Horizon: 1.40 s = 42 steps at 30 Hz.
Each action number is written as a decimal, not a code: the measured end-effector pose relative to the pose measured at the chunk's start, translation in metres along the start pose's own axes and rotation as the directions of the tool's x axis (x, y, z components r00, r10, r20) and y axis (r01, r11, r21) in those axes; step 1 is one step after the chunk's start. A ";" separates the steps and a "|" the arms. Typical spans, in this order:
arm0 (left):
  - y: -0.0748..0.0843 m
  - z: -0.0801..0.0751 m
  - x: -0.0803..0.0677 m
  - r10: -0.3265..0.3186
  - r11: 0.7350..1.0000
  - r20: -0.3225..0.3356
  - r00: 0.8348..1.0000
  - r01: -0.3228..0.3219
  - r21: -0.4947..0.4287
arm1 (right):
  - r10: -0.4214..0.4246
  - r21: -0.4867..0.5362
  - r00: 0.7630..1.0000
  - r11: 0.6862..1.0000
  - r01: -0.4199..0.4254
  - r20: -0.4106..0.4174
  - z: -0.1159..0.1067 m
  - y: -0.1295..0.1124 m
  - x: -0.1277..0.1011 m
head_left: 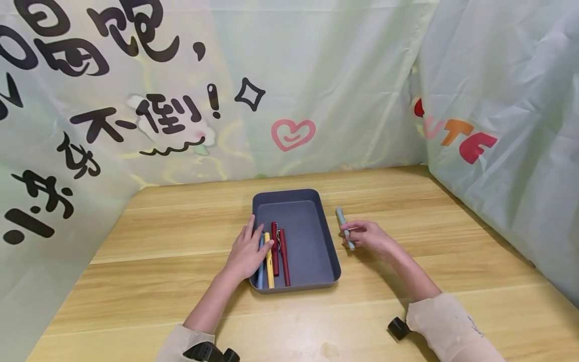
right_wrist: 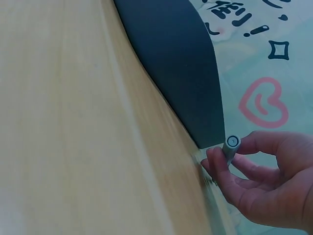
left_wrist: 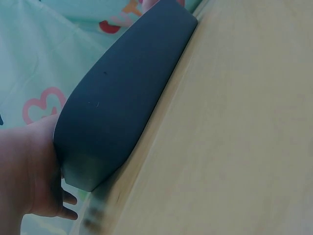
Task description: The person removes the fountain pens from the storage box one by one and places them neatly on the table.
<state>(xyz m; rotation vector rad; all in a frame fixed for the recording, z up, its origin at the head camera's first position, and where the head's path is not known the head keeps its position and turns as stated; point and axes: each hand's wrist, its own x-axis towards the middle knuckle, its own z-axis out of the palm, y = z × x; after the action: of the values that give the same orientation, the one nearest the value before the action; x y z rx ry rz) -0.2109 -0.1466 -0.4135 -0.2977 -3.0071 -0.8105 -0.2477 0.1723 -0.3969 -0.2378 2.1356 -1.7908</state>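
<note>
Currently, your left hand lies flat and open over the left edge of the grey tray, fingers straight on the blue pen and touching the yellow pen, probably steadying them so they lie parallel beside the two dark red pens. Just right of the tray, your right hand pinches the pale blue-grey pen between thumb and curled fingers, low over the wooden table.
</note>
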 end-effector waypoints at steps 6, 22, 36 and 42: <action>0.001 0.001 0.000 -0.002 1.000 0.005 1.000 0.002 0.001 | -0.002 0.041 1.000 0.999 0.002 0.000 0.000 0.004 0.000; 0.002 0.002 0.001 -0.001 1.000 0.007 1.000 0.001 -0.006 | 0.030 0.016 0.997 0.999 -0.029 -0.066 0.002 0.001 -0.003; 0.002 0.001 0.002 0.013 1.000 0.004 1.000 -0.013 -0.001 | -0.159 -0.387 0.960 0.920 0.059 -0.231 0.012 0.015 -0.001; 0.000 0.000 0.002 0.013 1.000 0.004 1.000 -0.013 0.008 | -0.247 -0.441 0.931 0.891 0.109 -0.270 0.017 0.018 -0.001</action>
<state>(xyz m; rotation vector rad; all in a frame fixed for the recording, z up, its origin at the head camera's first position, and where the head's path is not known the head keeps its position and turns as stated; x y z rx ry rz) -0.2129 -0.1460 -0.4129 -0.3187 -3.0086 -0.7973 -0.2389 0.1605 -0.4165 -0.2732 2.8129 -1.5192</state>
